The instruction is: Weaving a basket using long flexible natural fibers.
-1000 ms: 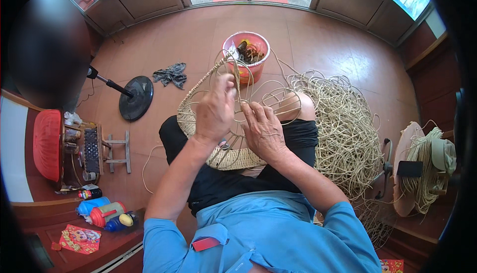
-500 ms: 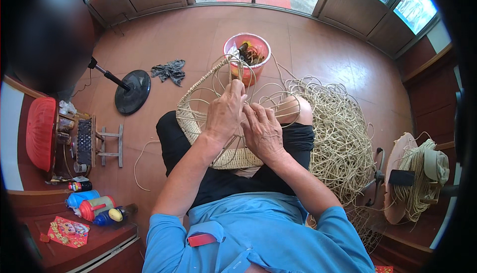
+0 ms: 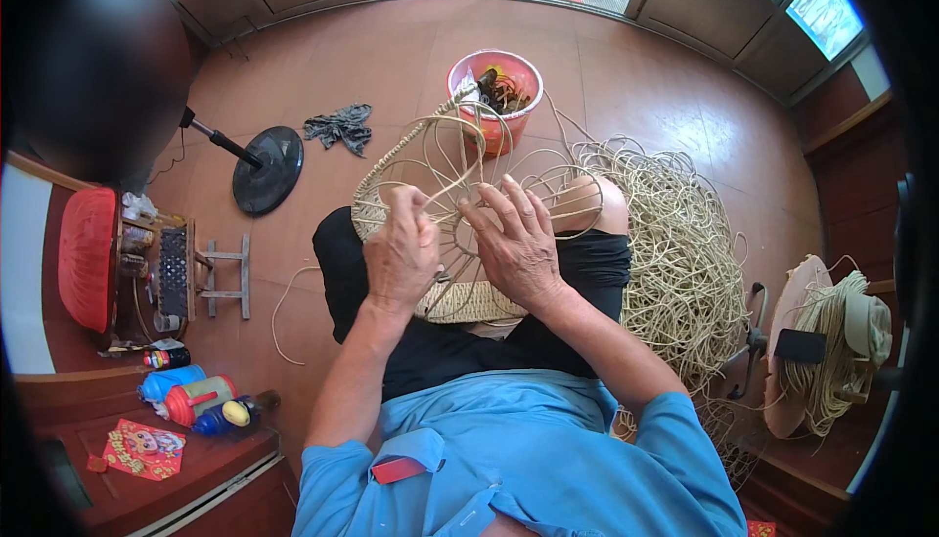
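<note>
Head view: floor [image 3: 411, 58] spreads from fan base [image 3: 267, 175], left, to cord heap [image 3: 675, 263], right. Across the lap [image 3: 430, 356], the basket [image 3: 469, 304] lies beneath separated hands: left hand [image 3: 403, 251] pinching a strand [image 3: 453, 188], right hand [image 3: 518, 251] over spokes, grip unclear.

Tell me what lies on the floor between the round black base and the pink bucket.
In the head view, a crumpled grey cloth lies between the base and the bucket.

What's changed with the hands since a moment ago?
The left hand has moved left and toward the body, away from the right hand, with a thin tan cord running from it. The right hand stays at the round, partly woven tan basketwork. The pink plastic bucket and tangled tan cord heap stay put.
</note>
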### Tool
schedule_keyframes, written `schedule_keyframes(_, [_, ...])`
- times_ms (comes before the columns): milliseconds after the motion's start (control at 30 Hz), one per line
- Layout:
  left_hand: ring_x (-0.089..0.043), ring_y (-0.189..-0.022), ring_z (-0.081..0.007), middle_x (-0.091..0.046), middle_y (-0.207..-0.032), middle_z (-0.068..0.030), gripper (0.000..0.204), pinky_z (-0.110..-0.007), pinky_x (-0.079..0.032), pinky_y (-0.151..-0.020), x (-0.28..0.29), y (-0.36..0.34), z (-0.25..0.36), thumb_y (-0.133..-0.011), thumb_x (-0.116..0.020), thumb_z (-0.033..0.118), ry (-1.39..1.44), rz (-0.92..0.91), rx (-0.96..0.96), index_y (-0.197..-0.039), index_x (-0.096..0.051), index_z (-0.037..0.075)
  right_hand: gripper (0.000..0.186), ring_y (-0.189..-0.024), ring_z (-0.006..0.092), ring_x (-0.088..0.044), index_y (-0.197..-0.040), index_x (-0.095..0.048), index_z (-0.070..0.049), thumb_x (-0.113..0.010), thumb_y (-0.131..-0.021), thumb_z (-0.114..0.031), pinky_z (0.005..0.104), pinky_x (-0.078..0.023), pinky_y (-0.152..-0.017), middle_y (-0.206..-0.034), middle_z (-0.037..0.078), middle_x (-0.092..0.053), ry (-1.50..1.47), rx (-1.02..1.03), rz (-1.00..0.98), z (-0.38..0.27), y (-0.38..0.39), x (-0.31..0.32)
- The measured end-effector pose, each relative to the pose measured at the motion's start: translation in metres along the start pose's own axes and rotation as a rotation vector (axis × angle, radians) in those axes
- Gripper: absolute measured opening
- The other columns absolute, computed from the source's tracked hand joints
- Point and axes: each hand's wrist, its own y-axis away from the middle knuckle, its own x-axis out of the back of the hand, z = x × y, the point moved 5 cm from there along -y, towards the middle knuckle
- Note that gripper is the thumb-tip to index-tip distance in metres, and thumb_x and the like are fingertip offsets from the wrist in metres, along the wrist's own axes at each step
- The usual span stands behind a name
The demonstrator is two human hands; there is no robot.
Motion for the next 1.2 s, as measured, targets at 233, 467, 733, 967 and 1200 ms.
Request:
schedule_keyframes(233, [-0.077,-0.075,-0.0392,-0.073,-0.084,-0.0177,0.019,-0.053,-0.059,-0.068,0.068,-0.062,-0.032,-0.106,-0.062,0.011,-0.056,0.225,-0.041,-0.125,-0.057,0.010,0.073,-0.147,0.0300,-0.051,-0.163,-0.058,-0.020,-0.071,-0.092,-0.016,0.0511,-0.041,-0.118,-0.162,0.011,-0.051,-0.005,-0.004,-0.073,0.003,0.009,-0.007])
schedule_keyframes(467, [-0.079,-0.081,-0.0187,-0.078,-0.094,-0.0125,0.022,-0.035,-0.064,-0.070,0.059,-0.124,-0.029,-0.112,-0.068,0.019,0.661,-0.014,0.279,-0.125,-0.060,0.002,0.075,-0.143,0.0294,-0.052,-0.164,-0.055,-0.013,-0.069,-0.091,-0.016,0.0486,-0.043,-0.115,-0.166,0.012,-0.049,0.066,0.051,-0.140,0.000,0.005,-0.006])
schedule_keyframes(733, [-0.076,-0.067,-0.0190,-0.075,-0.098,-0.0156,0.021,-0.030,-0.063,-0.051,0.017,-0.069,-0.023,-0.110,-0.072,0.014,0.726,-0.223,0.374,-0.112,-0.057,0.000,0.076,-0.137,0.0290,-0.054,-0.164,-0.055,-0.012,-0.069,-0.089,-0.016,0.0453,-0.045,-0.109,-0.177,0.010,-0.040,0.120,0.074,-0.202,0.004,0.004,-0.008])
schedule_keyframes(967, [-0.073,-0.061,-0.0150,-0.069,-0.095,-0.0118,0.016,-0.031,-0.058,-0.046,-0.017,-0.060,-0.003,-0.108,-0.068,0.004,0.814,-0.205,0.392,-0.108,-0.052,0.000,0.080,-0.135,0.0281,-0.055,-0.163,-0.056,-0.015,-0.076,-0.086,-0.020,0.0442,-0.046,-0.108,-0.175,0.009,-0.043,0.116,0.094,-0.177,0.004,0.002,-0.009])
schedule_keyframes(1200, [-0.061,-0.058,-0.0064,-0.066,-0.088,-0.0043,0.018,-0.025,-0.049,-0.046,-0.009,-0.018,-0.005,-0.109,-0.070,0.008,0.703,-0.076,0.307,-0.109,-0.053,0.003,0.072,-0.134,0.0259,-0.056,-0.155,-0.063,-0.019,-0.077,-0.084,-0.018,0.0448,-0.046,-0.108,-0.170,0.006,-0.049,0.065,0.058,-0.122,0.007,0.000,-0.010])
